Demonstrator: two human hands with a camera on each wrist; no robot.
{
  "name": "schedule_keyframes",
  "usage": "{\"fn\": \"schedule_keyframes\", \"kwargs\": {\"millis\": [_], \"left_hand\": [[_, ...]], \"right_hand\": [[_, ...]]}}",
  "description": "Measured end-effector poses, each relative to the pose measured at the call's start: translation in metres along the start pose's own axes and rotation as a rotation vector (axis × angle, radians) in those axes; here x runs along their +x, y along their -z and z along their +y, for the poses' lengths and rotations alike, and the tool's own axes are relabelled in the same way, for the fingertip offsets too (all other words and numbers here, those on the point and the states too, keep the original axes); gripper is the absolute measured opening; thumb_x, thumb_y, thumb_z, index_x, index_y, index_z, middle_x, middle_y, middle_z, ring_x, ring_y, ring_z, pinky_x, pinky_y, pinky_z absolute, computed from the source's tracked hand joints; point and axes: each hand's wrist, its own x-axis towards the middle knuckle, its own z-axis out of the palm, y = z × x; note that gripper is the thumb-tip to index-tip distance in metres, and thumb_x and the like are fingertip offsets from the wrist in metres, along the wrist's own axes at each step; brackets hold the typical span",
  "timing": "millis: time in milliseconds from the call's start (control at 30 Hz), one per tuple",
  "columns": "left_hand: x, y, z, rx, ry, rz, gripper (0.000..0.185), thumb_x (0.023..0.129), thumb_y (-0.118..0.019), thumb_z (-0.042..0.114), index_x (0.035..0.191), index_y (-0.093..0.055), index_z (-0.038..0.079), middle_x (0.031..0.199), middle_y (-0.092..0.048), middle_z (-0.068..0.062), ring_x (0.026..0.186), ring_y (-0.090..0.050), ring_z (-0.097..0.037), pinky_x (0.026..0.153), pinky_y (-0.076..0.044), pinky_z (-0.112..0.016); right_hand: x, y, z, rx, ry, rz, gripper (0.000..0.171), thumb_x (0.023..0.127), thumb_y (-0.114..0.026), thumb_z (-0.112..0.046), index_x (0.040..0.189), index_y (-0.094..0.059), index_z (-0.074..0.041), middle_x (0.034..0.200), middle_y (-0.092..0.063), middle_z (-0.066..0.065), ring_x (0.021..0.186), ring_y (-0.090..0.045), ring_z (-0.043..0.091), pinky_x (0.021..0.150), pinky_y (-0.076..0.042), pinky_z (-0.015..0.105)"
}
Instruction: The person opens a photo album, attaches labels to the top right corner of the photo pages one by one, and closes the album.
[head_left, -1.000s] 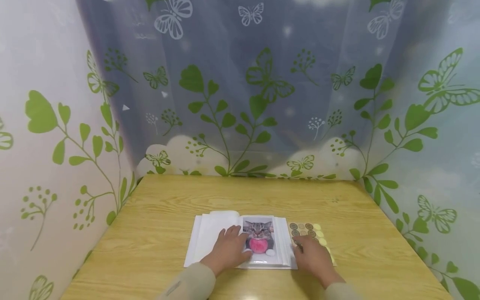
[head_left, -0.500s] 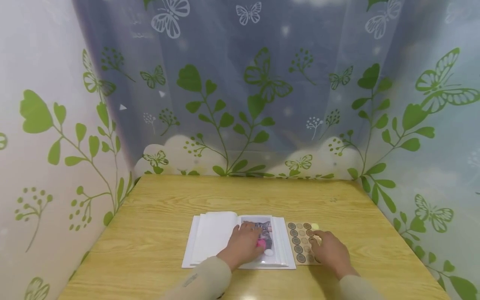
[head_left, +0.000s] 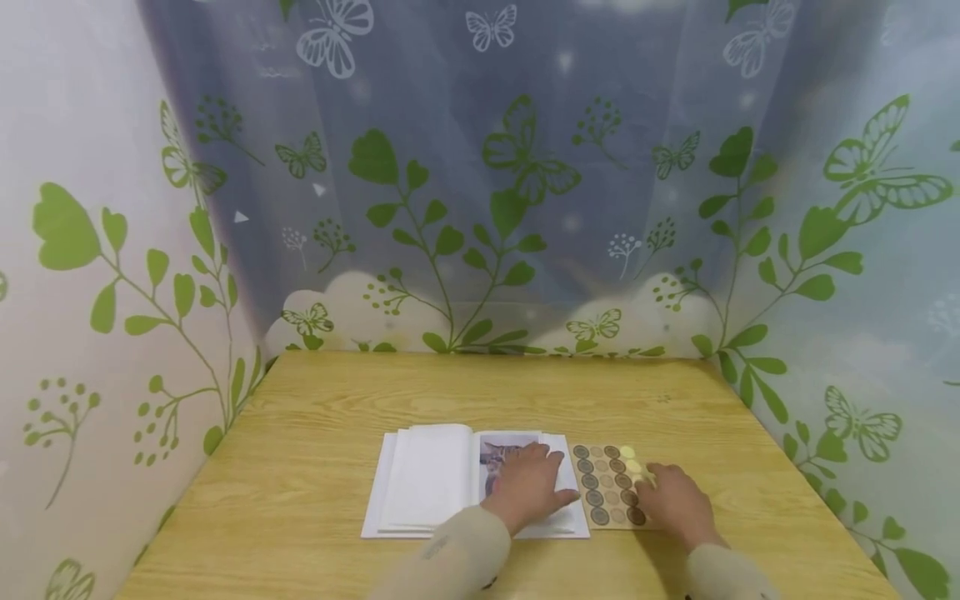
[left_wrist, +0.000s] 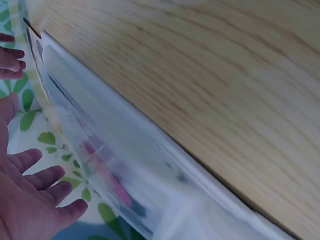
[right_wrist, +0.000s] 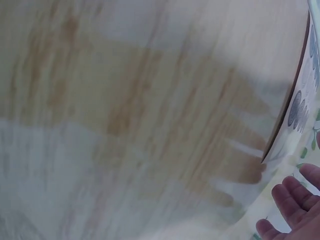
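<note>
The open album point(head_left: 427, 479) shows its cat photo point(head_left: 489, 460) beneath the spread left hand point(head_left: 527, 483), while the sticker sheet point(head_left: 609, 482) lies flat beside it — no round visibly peeled yet — the right hand point(head_left: 677, 504) at its right edge, loosely extended, apparently holding nothing

"Can any words be read?"

"None. Pale marks point(head_left: 279, 72) like lettering stand high on the blue backdrop point(head_left: 457, 179), at its left, but they are too faint to make out."

"And the sheet of circles point(head_left: 606, 481)?"

"Its markings are too small to read. The mark on the left sleeve point(head_left: 459, 554) is blurred too."
</note>
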Motion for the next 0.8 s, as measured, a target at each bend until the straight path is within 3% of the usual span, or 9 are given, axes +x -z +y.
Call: {"fn": "schedule_keyframes", "kwargs": {"millis": [167,467,600,800], "left_hand": [[0.006,-0.008,0.013,-0.004,-0.021,0.014,0.062,0.088,-0.068,0.054,0.132,-0.06,0.011,0.129,-0.061,-0.008,0.126,-0.052,-0.025,0.109,-0.04,-0.043],[0.019,-0.021,0.026,-0.124,-0.018,0.017,0.056,0.086,-0.072,0.05,0.128,-0.062,0.015,0.125,-0.064,-0.002,0.115,-0.058,-0.019,0.103,-0.045,-0.039],[0.023,-0.025,0.034,-0.146,-0.006,0.018,0.056,0.085,-0.074,0.048,0.129,-0.062,0.015,0.131,-0.062,-0.003,0.116,-0.058,-0.02,0.101,-0.046,-0.038],[0.026,-0.037,0.041,-0.108,0.005,0.035,0.053,0.084,-0.075,0.048,0.125,-0.066,0.017,0.127,-0.063,0.0,0.111,-0.06,-0.018,0.098,-0.046,-0.039]], "right_hand": [[0.0,-0.002,0.005,-0.002,-0.024,-0.005,0.054,0.096,-0.051,-0.026,0.132,-0.051,0.014,0.129,-0.05,0.038,0.118,-0.048,0.057,0.092,-0.042,0.069],[-0.003,-0.001,0.006,0.001,0.014,0.024,0.052,0.096,-0.052,-0.026,0.13,-0.053,0.014,0.129,-0.05,0.039,0.117,-0.05,0.056,0.092,-0.043,0.068],[-0.003,-0.003,0.006,0.004,0.018,0.027,0.052,0.096,-0.053,-0.025,0.13,-0.053,0.014,0.128,-0.051,0.039,0.116,-0.05,0.056,0.093,-0.043,0.067],[-0.005,-0.005,0.008,-0.002,0.021,0.034,0.052,0.095,-0.055,-0.025,0.129,-0.054,0.014,0.127,-0.053,0.038,0.115,-0.051,0.056,0.093,-0.044,0.067]]}}
